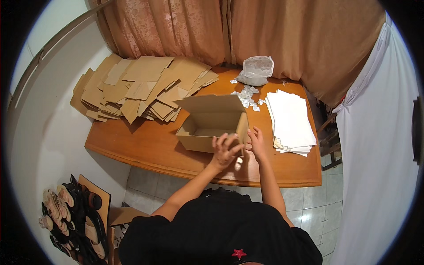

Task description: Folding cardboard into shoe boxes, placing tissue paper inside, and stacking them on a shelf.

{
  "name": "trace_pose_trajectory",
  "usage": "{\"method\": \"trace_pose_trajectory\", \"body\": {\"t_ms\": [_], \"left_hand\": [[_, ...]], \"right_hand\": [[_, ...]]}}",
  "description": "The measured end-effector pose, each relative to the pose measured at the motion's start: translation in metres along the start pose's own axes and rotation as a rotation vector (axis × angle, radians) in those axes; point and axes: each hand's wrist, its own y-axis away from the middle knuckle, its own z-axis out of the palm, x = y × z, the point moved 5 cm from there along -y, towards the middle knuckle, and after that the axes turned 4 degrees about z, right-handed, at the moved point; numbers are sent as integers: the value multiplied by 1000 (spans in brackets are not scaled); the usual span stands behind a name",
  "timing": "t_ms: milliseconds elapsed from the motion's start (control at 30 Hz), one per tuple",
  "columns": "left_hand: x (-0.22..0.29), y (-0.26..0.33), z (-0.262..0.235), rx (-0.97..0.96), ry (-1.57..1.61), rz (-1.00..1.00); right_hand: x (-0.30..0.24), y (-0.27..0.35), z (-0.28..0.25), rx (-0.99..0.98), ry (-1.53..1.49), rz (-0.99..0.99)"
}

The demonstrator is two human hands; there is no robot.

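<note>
The wooden tabletop [145, 148] is carrying everything here, and the open cardboard box [211, 126] is sitting toward the middle of its near edge, with one flap standing up at the back. Its inside is looking empty as far as the view reaches, though the near wall is hiding part of the floor. The left hand [225, 151] is spreading its fingers over the near right corner of the box, and the right hand [256, 143] is pressing flat against the right end wall, so both are gripping cardboard. Judging from this, the thin wall could be buckling or the corner could be popping apart if the hands are pushing unevenly, and the box could be sliding toward the near edge. The heap of flat cardboard blanks [141, 88] is lying at the far left corner, the stack of white sheets [289, 121] is lying just beside the box at the right edge, and the clear plastic bag [256, 70] at the far edge is holding small white pieces, with more of them [246, 96] scattering loose beside it.
</note>
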Motion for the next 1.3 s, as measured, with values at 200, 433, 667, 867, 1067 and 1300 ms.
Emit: {"method": "trace_pose_trajectory", "body": {"t_ms": [200, 433, 667, 867, 1067, 1300], "left_hand": [[25, 12, 14, -200, 331, 75], [-92, 61, -32, 31, 20, -609], [-148, 70, -34, -86, 336, -673], [-142, 66, -37, -92, 463, -620], [-138, 69, -44, -84, 410, -549], [-130, 43, -36, -152, 190, -619]], "right_hand": [[73, -51, -22, 131, 36, 35], [66, -50, -24, 371, 345, -253], [-10, -43, 2, 411, 379, -618], [-37, -66, -11, 758, 155, -480], [-30, -83, 6, 522, 768, -548], [12, -89, -5, 289, 979, -153]]}}
